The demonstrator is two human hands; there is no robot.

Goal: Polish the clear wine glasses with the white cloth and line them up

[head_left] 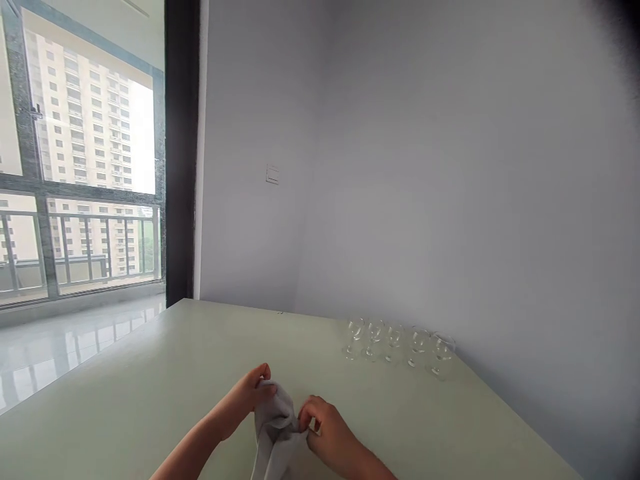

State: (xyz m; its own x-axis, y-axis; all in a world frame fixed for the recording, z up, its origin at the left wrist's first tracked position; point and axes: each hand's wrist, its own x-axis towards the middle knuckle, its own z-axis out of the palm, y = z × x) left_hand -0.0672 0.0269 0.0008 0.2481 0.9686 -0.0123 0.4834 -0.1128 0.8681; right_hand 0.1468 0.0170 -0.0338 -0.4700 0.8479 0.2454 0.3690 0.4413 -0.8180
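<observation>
A grey cloth (274, 433) hangs bunched between my two hands above the near part of the table, its lower end running out of the bottom of the view. My left hand (256, 389) grips the cloth's upper left end, thumb on top. On the other side, my right hand (323, 425) pinches the cloth's right edge between thumb and fingers. Whether anything is wrapped inside the folds cannot be seen.
Several clear stemmed glasses (393, 340) stand upright in a row along the far right of the pale table (200, 360), close to the grey wall (400, 167). At the left is a glazed balcony door (95, 193). A wall switch (272, 175) sits above the table.
</observation>
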